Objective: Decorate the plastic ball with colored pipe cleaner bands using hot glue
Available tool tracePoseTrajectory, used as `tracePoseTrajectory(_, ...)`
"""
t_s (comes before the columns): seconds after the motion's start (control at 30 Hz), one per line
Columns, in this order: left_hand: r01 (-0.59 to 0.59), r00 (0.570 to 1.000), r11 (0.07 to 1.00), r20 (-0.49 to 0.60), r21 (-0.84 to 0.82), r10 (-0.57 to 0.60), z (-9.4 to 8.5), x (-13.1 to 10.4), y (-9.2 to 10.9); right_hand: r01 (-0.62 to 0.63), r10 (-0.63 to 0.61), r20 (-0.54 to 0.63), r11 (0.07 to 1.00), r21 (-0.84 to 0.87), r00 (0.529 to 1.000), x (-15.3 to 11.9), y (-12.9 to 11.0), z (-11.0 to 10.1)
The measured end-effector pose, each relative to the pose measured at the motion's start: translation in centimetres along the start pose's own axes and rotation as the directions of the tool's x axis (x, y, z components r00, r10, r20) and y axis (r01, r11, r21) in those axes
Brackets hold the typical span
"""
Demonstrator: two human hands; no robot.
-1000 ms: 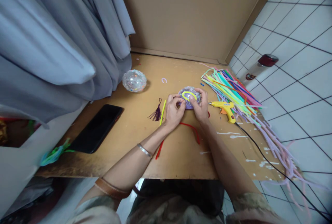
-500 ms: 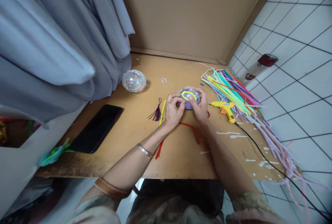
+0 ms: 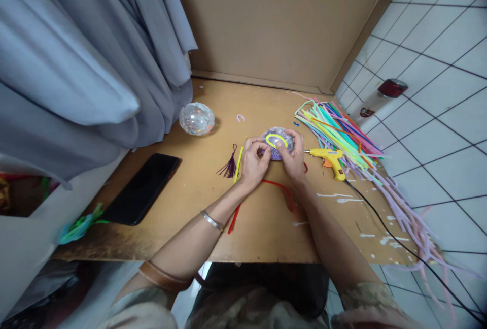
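Between my two hands is a clear, round ball-like ornament [image 3: 279, 153] with a purple patterned lower part. A loop of yellow pipe cleaner [image 3: 284, 139] lies against its upper face. My left hand [image 3: 255, 162] pinches the ornament's near left side, thumb and fingertips together. Around the right side curls my right hand [image 3: 293, 154], its thumb pressing on the yellow loop. Red pipe cleaners [image 3: 281, 185] lie on the table under my wrists. Left of my left hand are a yellow pipe cleaner [image 3: 239, 164] and a dark purple tassel [image 3: 230, 164].
A yellow glue gun [image 3: 330, 159] lies right of my right hand, its black cord trailing off the table. Behind it spreads a bundle of coloured pipe cleaners [image 3: 338, 128]. A clear ball [image 3: 197, 119], a black phone [image 3: 141, 189] and a curtain [image 3: 114, 65] are on the left.
Almost nothing differs. Both hands keep their hold on the ornament, with only a very slight shift at the yellow loop.
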State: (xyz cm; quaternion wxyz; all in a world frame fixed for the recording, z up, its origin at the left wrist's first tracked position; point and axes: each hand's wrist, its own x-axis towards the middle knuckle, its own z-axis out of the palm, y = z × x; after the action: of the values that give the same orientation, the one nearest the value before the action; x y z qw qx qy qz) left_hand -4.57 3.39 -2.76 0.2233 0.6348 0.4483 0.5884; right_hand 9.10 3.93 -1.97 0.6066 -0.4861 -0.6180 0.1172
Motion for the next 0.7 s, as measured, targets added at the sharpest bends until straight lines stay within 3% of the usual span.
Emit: tracePoseTrajectory(0.7,0.031,0.999,0.997,-0.014,-0.07,-0.032,0.12,-0.05,0.16,-0.012,0.012,-0.009,1.0,-0.006,1.0,0.03,0.02,0.01)
